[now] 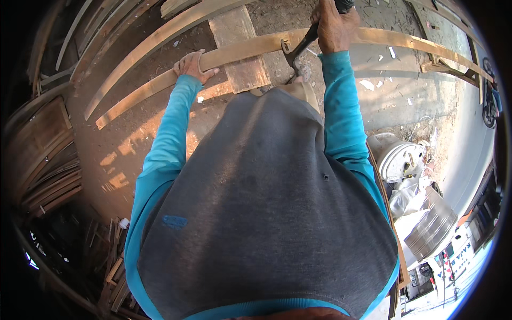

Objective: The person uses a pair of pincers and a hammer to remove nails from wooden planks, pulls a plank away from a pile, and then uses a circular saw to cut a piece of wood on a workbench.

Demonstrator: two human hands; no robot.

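Note:
A long wooden strip (pixel 250 47) stretches across the upper part of the view. My left hand (pixel 193 66) grips it left of centre, thumb apart from the fingers. In my right hand (pixel 337 26) is a claw hammer (pixel 303 47), held by its black handle, fingers closed round it. The hammer's metal head hangs at the strip's near edge, close to my legs; one curved end overlaps the wood. Beneath the strip, a short wide board (pixel 242 66) lies crosswise. My right hand hides part of the strip.
Another wooden strip (pixel 154 45) lies beyond on the left. Stacked curved wood pieces (pixel 53 178) stand at the far left. To the right are a white bucket (pixel 397 160), a clear plastic bag (pixel 404 198) and a grey ribbed container (pixel 433 224). White scraps (pixel 367 84) litter the ground.

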